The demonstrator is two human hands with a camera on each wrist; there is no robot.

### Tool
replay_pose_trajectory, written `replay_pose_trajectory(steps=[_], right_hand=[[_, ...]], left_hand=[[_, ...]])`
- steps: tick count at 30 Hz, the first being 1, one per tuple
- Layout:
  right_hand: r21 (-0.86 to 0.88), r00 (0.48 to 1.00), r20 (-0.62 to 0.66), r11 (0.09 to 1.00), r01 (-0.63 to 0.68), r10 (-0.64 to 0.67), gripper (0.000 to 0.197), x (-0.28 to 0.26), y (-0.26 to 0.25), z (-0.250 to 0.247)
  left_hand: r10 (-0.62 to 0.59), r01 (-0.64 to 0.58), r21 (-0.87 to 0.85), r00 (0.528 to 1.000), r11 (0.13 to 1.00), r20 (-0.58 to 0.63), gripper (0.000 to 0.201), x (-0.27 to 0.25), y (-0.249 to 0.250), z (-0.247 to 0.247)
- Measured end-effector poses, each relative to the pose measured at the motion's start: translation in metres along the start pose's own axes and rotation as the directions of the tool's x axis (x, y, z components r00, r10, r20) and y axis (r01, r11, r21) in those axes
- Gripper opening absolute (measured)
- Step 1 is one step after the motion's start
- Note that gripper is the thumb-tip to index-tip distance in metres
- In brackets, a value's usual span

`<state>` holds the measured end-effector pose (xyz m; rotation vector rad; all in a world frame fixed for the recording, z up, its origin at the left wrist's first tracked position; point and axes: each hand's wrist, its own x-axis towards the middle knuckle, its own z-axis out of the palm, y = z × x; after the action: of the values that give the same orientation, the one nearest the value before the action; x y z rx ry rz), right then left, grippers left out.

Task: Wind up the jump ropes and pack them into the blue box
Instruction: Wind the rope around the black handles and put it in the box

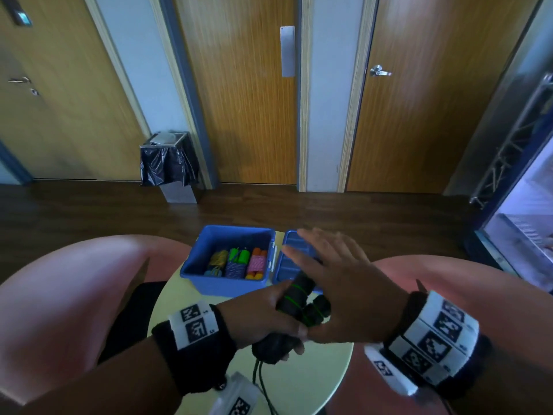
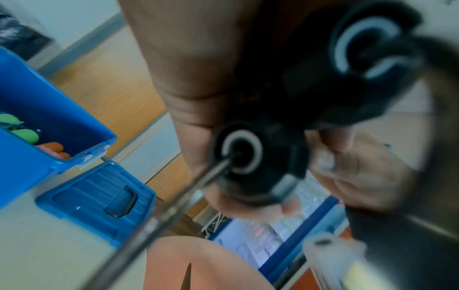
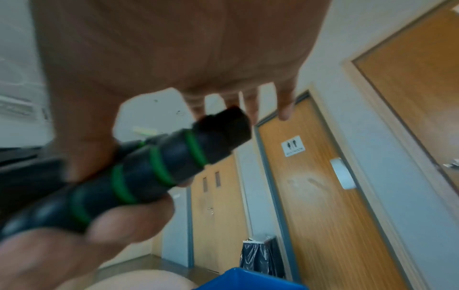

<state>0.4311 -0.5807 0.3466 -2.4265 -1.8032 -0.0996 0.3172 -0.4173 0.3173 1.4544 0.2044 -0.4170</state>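
Nearest the camera, the left hand (image 1: 263, 316) has its grip clamped around a pair of black jump-rope handles with green rings (image 1: 302, 304), held side by side above the round pale-yellow counter (image 1: 317, 372). The handles' long axis runs diagonally, butt ends low toward the person and top ends pointing up and away toward the right, over the lid. In the left wrist view the butt ends face the lens, and a thin dark green cord (image 2: 159, 213) leaves the centre of one and trails down toward the counter; in the head view the cord hangs below the fist. The right hand (image 1: 338, 283) lies over the handles with its grip apart, fingers straight and spread, palm against their upper side, thumb meeting the left hand. Just beyond, the open blue plastic box (image 1: 209, 277) stands on the counter and holds several wound ropes in yellow, green, purple, pink and orange (image 1: 239, 262). Its ribbed blue lid (image 1: 290, 259) lies flat just to its right. Farther off stands a bin with a black liner (image 1: 169, 166) before wooden doors (image 1: 248, 100).
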Motion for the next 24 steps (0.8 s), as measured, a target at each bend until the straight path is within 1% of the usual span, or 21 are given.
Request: replay_pose_trajectory(steps=[1,2,3,5,7,9,10,13,14,15,17,18,19,20,21,24], right_hand=[[-0.064,0.994,0.053,0.993,0.098,-0.095,0.118,0.003,0.004,0.0],[-0.122,0.981,0.115,0.978,0.167,-0.154,0.119,0.006,0.005,0.001],[-0.161,0.973,0.152,0.967,0.199,-0.175,0.118,0.009,0.005,0.001],[-0.178,0.977,0.164,0.97,0.166,-0.138,0.104,0.014,0.003,0.001],[-0.149,0.985,0.131,0.98,0.131,-0.112,0.083,0.017,0.002,-0.002],[-0.111,0.99,0.104,0.988,0.103,-0.092,0.056,0.018,0.005,-0.007],[-0.093,0.993,0.102,0.993,0.077,-0.067,0.045,0.018,0.007,-0.011],[-0.044,0.992,0.123,0.999,-0.03,0.035,0.029,0.016,0.012,-0.021],[-0.031,0.99,0.125,0.997,-0.066,0.07,0.027,0.015,0.013,-0.024],[-0.016,0.987,0.128,0.995,-0.098,0.099,0.025,0.015,0.013,-0.026],[0.003,0.98,0.141,0.99,-0.142,0.141,0.026,0.018,0.009,-0.028],[0.0,0.979,0.139,0.988,-0.153,0.151,0.027,0.02,0.007,-0.028],[-0.008,0.978,0.133,0.987,-0.16,0.16,0.028,0.022,0.005,-0.028],[-0.025,0.979,0.121,0.986,-0.164,0.165,0.029,0.024,0.005,-0.028],[-0.05,0.981,0.106,0.986,-0.161,0.165,0.031,0.026,0.005,-0.028],[-0.113,0.992,0.049,0.987,-0.113,0.119,0.031,0.031,0.007,-0.024]], left_hand=[[-0.012,0.012,0.012,1.0,1.0,0.028,0.054,-0.001,0.001,0.002],[-0.019,0.019,0.01,0.999,1.0,0.044,0.051,-0.002,0.003,0.004],[-0.023,0.024,-0.006,0.998,1.0,0.054,0.05,-0.002,0.005,0.004],[-0.021,0.025,-0.049,0.998,0.998,0.064,0.05,-0.003,0.009,0.004],[0.002,0.003,-0.124,0.999,0.992,0.039,0.05,-0.005,0.012,0.0],[0.033,-0.036,-0.194,0.999,0.98,-0.017,0.054,-0.008,0.013,-0.009],[0.04,-0.05,-0.201,0.998,0.978,-0.055,0.055,-0.01,0.013,-0.014],[0.093,-0.121,-0.148,0.979,0.982,-0.181,0.05,-0.02,0.007,-0.021],[0.129,-0.166,-0.136,0.962,0.977,-0.241,0.049,-0.022,0.005,-0.019],[0.171,-0.216,-0.115,0.933,0.969,-0.317,0.049,-0.023,0.003,-0.014],[0.252,-0.294,-0.02,0.85,0.956,-0.462,0.051,-0.018,-0.001,-0.004],[0.284,-0.318,0.023,0.81,0.948,-0.512,0.052,-0.013,-0.003,0.001],[0.304,-0.334,0.047,0.781,0.941,-0.545,0.051,-0.009,-0.005,0.004],[0.314,-0.344,0.057,0.763,0.937,-0.564,0.048,-0.006,-0.005,0.006],[0.318,-0.354,0.052,0.756,0.934,-0.572,0.045,-0.003,-0.006,0.007],[0.317,-0.366,0.028,0.763,0.93,-0.564,0.041,-0.002,-0.002,0.006]])
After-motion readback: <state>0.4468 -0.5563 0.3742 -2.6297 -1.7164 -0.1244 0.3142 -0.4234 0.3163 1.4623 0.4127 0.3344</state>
